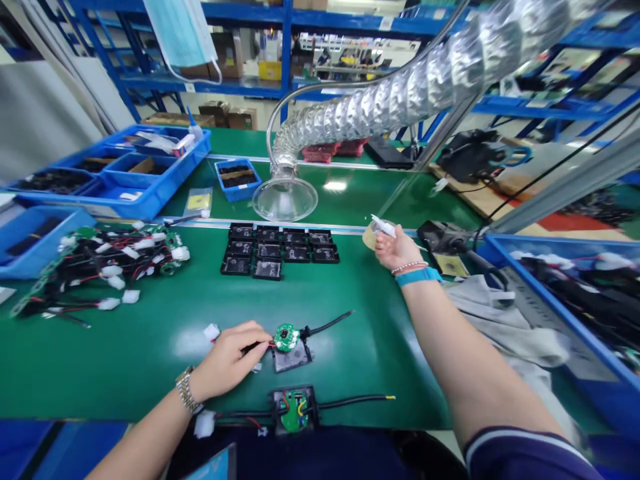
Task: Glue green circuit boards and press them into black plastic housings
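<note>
My left hand [231, 357] is closed, its fingers pinching the wires of a small round green circuit board [287, 337]. The board sits tilted above a black plastic case half [293, 359], and a black cable [333, 323] runs off to its right. My right hand [399, 249] is wrapped around a white tube [383, 225] with a narrow tip, over a round yellowish pad [370, 237]. Nearest me, another case half [314, 408] holds a green board [291, 417] with cables leaving on both sides.
Several black case halves [269, 249] lie in rows mid-table. A fume extraction hood [285, 200] hangs behind them. Wired boards [130, 253] are heaped at left beside blue bins [150, 200]. At right are a grey cloth [495, 313] and a blue crate [550, 293].
</note>
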Motion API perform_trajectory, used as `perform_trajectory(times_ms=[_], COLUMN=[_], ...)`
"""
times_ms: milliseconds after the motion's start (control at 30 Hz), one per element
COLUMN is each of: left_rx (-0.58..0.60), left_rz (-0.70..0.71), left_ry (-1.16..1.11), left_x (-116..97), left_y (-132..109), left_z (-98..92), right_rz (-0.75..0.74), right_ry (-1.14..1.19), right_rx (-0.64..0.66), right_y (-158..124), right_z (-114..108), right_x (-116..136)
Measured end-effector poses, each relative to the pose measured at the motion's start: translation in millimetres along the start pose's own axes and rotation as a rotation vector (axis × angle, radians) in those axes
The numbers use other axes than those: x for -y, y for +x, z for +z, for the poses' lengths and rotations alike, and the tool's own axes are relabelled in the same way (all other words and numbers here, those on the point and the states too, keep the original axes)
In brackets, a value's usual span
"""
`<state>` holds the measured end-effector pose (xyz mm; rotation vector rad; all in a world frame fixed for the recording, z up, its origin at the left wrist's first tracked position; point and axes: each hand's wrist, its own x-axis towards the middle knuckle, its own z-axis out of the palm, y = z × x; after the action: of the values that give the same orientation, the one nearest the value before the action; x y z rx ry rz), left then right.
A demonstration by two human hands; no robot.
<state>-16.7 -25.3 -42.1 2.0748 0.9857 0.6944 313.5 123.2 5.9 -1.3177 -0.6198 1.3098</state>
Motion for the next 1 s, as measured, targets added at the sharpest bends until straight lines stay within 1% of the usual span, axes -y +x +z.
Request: perform_trajectory(times_ms=[33, 67, 100, 167, 200, 233, 267, 300, 367, 467, 600, 700, 800, 900, 1000], left_rx=[-0.001, -0.002, -0.004, -0.005, -0.004, 0.0, 0.005, 0.01, 0.024, 0.058, 0.137, 0.225, 0.3, 0.358, 0.406], left_rz=[0.003, 0.006, 0.009, 0.017, 0.027, 0.04, 0.058, 0.082, 0.139, 0.233, 0.307, 0.3, 0.283, 0.267, 0.256], left_ry=[-0.014, -0.025, -0.032, -0.035, -0.034, -0.03, -0.021, -0.004, 0.055, 0.234, 0.53, 0.674, 0.778, 0.83, 0.823], left_x=[-0.1, -0.1, -0.1, -0.2, -0.3, -0.3, -0.5, -0.6, -1.0, -1.1, 1.0, 1.7, -1.7, -10.9, -22.6], left_y=[0.3, 0.6, 0.9, 1.4, 1.4, 1.3, 1.1, 0.8, 0.3, 1.8, 9.3, 15.8, 21.0, 25.5, 28.5], left_z=[0.2, 0.3, 0.5, 0.7, 0.7, 0.5, 0.1, -0.6, -2.4, -5.5, -7.4, -6.9, -5.5, -4.8, -7.0], right_rz=[0.004, -0.012, -0.049, -0.308, -0.451, -0.583, -0.688, -0.771, -0.887, -1.025, -1.173, -1.232, -1.246, -1.229, -1.215], right_ry=[-0.035, -0.101, -0.19, -0.59, -0.759, -0.914, -1.021, -1.087, -1.132, -1.177, -1.399, -1.49, -1.533, -1.564, -1.562], right_rx=[0.044, 0.13, 0.25, 0.712, 0.853, 0.934, 0.947, 0.918, 0.858, 0.801, 0.684, 0.635, 0.628, 0.644, 0.622], right_y=[-13.2, -29.5, -47.6, -83.2, -98.0, -109.5, -117.8, -123.1, -128.3, -135.6, -153.2, -162.1, -166.2, -169.9, -173.0], right_z=[3.3, 6.8, 10.3, 16.0, 17.8, 18.7, 18.7, 17.7, 13.9, 7.4, 5.0, 6.7, 7.9, 8.1, 7.9], right_x=[-6.0, -13.8, -23.1, -44.2, -55.0, -65.1, -73.9, -81.0, -88.8, -86.8, -80.3, -83.2, -89.2, -93.9, -98.3])
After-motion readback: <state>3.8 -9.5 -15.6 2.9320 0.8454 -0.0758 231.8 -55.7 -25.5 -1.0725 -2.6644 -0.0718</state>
